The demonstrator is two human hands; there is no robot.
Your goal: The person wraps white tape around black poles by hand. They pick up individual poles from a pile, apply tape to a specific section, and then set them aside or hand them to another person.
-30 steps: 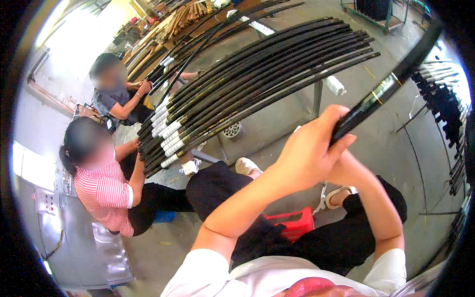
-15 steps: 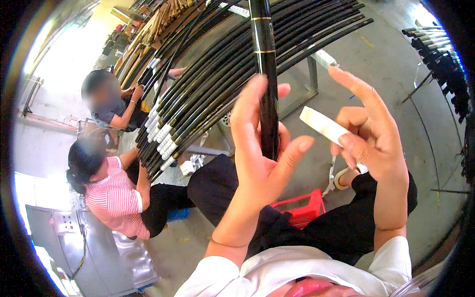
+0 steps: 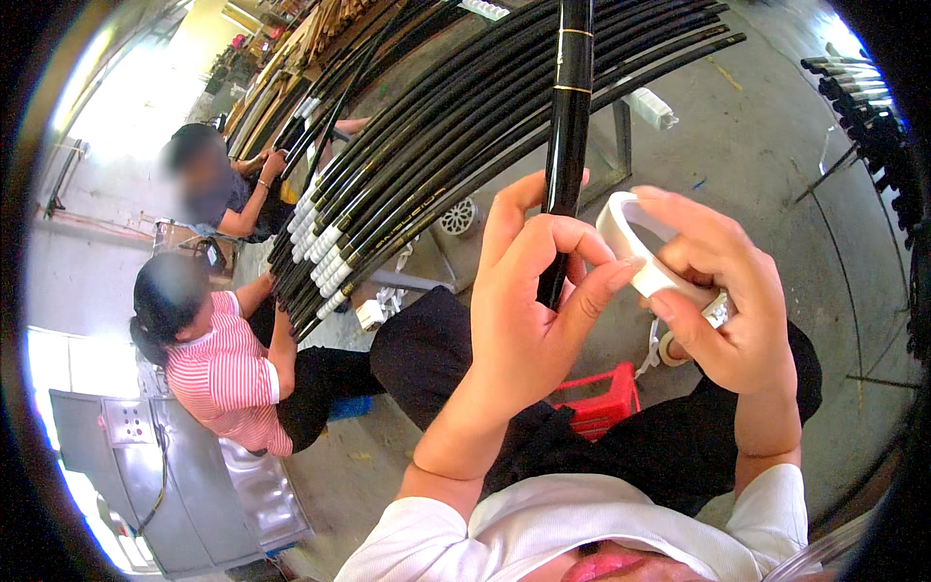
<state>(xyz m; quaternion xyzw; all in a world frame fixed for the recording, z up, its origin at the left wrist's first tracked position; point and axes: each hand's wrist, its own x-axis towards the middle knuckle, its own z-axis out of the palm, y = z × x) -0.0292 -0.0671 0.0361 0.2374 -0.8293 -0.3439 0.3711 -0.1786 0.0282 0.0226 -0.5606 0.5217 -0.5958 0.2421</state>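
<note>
My left hand [image 3: 529, 310] grips the lower end of a long glossy black rod [image 3: 567, 126] that stands almost upright and runs out of the top of the view. My right hand [image 3: 722, 291] holds a white roll of tape [image 3: 635, 242] right beside the rod, its rim touching my left fingertips. A ring shows on one right finger. Below both hands are my knees in black trousers.
A big bundle of black rods with white-taped ends [image 3: 417, 165] lies on a metal rack at the left. Two seated people [image 3: 218, 339] work at its ends. A red plastic stool [image 3: 601, 403] stands by my legs; more dark rods [image 3: 873, 116] hang at the right.
The rod swung from a slant at the right to nearly upright in my left hand. My right hand brought the tape roll in against it and closed around the roll.
</note>
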